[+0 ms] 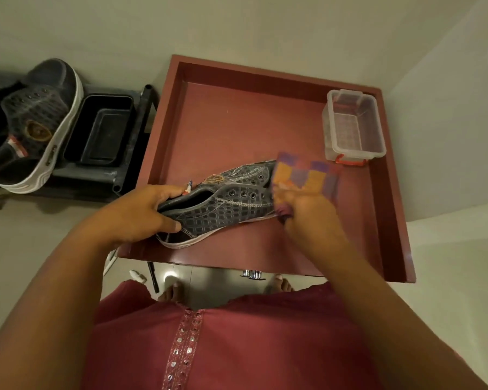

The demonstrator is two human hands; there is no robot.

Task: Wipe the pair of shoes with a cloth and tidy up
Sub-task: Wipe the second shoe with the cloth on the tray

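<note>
The red-rimmed counter (279,249) carries the dark shoe (223,205) at six o'clock, its long axis running from eight toward two. The left hand (141,215) curls round its heel; the right hand (302,212), blurred, pinches the checked cloth (304,175) against the toe. The second shoe (37,122) waits at nine o'clock on a black rack (102,175).
</note>
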